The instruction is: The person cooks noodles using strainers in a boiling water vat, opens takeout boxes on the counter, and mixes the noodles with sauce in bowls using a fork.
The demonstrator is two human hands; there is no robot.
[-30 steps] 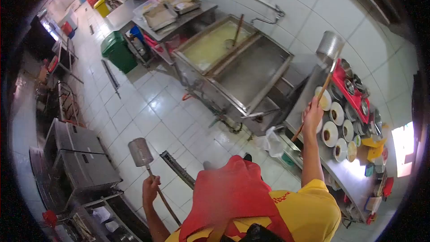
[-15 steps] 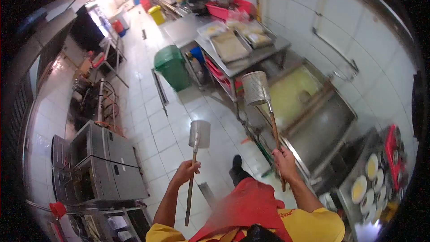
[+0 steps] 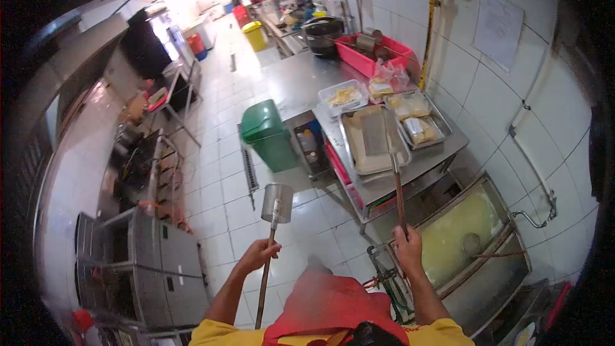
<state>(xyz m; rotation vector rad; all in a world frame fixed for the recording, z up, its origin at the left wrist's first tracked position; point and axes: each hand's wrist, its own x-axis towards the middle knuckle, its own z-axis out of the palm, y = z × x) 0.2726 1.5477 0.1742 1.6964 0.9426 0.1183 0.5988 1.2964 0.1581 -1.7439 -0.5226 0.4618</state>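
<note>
Whereas right strainer [image 3: 377, 132] fronted the vat's corner [image 3: 461, 277] earlier, it now overlaps tray [image 3: 356, 155] on worktop [image 3: 424, 160], seemingly nearer; right hand [image 3: 408, 248] closed round its handle, left hand [image 3: 258, 255] likewise round left strainer's [image 3: 277, 204].

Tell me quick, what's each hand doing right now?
Left hand: closed, holding a long-handled strainer.
Right hand: closed, holding another long-handled strainer.
</note>
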